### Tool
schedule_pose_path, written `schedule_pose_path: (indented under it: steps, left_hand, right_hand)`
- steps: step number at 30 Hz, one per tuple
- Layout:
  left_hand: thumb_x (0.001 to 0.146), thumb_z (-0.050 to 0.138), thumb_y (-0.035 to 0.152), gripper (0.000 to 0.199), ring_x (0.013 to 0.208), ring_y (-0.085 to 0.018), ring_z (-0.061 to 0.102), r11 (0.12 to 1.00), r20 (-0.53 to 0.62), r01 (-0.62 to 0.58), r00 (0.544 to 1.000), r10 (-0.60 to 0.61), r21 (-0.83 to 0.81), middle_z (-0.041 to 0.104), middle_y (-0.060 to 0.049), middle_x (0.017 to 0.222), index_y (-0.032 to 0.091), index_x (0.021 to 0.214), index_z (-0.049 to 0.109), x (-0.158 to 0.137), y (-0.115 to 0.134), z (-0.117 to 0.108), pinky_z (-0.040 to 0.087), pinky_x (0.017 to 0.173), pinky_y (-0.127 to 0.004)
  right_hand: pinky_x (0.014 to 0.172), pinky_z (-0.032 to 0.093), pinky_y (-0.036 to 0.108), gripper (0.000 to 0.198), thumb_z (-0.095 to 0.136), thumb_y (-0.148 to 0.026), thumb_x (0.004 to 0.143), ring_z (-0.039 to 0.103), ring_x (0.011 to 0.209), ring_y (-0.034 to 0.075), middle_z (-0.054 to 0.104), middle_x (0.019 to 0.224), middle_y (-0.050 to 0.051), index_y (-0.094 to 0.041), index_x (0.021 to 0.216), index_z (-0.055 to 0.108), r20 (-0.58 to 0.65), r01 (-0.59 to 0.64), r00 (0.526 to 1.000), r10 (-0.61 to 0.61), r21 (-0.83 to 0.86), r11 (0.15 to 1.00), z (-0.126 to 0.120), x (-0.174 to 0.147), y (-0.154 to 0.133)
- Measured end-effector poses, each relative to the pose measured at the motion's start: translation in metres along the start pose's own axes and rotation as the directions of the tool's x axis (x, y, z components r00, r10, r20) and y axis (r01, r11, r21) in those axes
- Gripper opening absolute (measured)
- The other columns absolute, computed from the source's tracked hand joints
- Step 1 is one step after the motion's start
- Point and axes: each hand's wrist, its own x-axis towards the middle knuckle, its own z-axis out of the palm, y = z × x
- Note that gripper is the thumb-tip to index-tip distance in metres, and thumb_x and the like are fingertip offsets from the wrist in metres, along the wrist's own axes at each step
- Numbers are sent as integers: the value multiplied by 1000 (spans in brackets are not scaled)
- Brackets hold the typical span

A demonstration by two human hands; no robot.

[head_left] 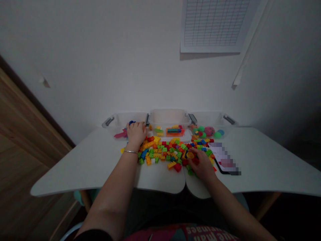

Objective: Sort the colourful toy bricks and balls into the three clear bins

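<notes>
You are in an indoor play area, whether home or classroom is unclear: toy building bricks lie spread on white tabletops, clear plastic bins line the wall, and a gridded chart hangs above.

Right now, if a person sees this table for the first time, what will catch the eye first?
Most likely the pile of bright toy bricks, spread across the middle of the white table. Next come the two bare hands: the left hand at the left clear bin, the right hand at the pile's right side. Above, a sheet with a printed grid hangs on the wall.
</notes>
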Motion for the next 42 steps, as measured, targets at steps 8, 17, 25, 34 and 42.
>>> schedule_pose_path:
  steps: [8,17,25,34,42]
  left_hand:
    - [85,53,30,49,128,-36,43,992,-39,33,999,-38,-119,47,-16,143,18,132,52,-5,17,-14,16,112,-61]
    - [86,55,26,29,106,-26,57,862,88,-234,949,303,-450,68,-10,111,19,113,64,-82,105,-28,44,96,-43]
    - [85,58,30,23,95,-25,59,830,195,-361,859,473,-424,70,-8,93,22,105,67,-110,136,-27,44,88,-41]
    - [86,58,34,17,86,-23,62,847,308,-145,889,339,-512,70,-6,89,22,93,67,-102,141,-20,47,82,-37]
    - [80,64,29,21,89,-23,63,785,294,-88,897,330,-613,71,-3,90,23,100,65,-101,141,-12,46,84,-38]
  right_hand:
    - [89,53,47,35,55,-32,84,63,102,28,67,111,13,-18,115,58,12,-6,1000,6,-10,1000,0,-1,-2]
    - [89,52,47,33,53,-31,85,63,102,28,67,111,12,-20,115,58,-16,-3,1000,3,-7,1000,-4,-2,-5]
    - [89,53,46,33,53,-33,84,65,101,26,68,111,12,-21,114,58,-22,3,1000,-2,42,999,-1,-1,-3]
    - [86,55,45,32,55,-36,85,65,101,26,68,109,12,-21,113,59,-31,6,1000,-3,100,995,1,-1,-2]
    - [89,55,46,33,55,-30,83,65,103,26,67,111,11,-22,115,56,-20,18,1000,-16,133,991,3,-3,0]
